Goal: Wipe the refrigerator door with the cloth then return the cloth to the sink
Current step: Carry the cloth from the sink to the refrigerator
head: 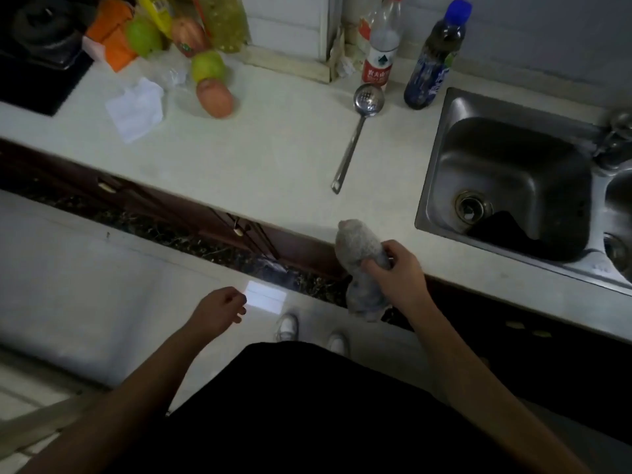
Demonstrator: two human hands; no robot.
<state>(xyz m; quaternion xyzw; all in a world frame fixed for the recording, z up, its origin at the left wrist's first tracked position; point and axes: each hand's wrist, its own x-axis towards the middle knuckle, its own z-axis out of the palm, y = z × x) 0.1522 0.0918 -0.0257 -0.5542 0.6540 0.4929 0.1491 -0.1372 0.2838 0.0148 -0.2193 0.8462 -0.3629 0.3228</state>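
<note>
My right hand (398, 271) grips a grey, bunched cloth (359, 249) by its middle, at the front edge of the white counter, left of the steel sink (441, 159). The cloth's lower end hangs down past the counter edge. My left hand (219, 307) hovers over the floor with its fingers curled loosely and nothing in it. A dark rag (502, 230) lies in the sink basin near the drain. No refrigerator is in view.
On the counter (273, 159) lie a metal skimmer ladle (355, 131), two bottles (434, 59), several fruits (213, 97), a paper tissue (135, 109) and a black stove (37, 53) at far left. A tap (615, 138) stands right of the basin. Dark cabinet doors run below.
</note>
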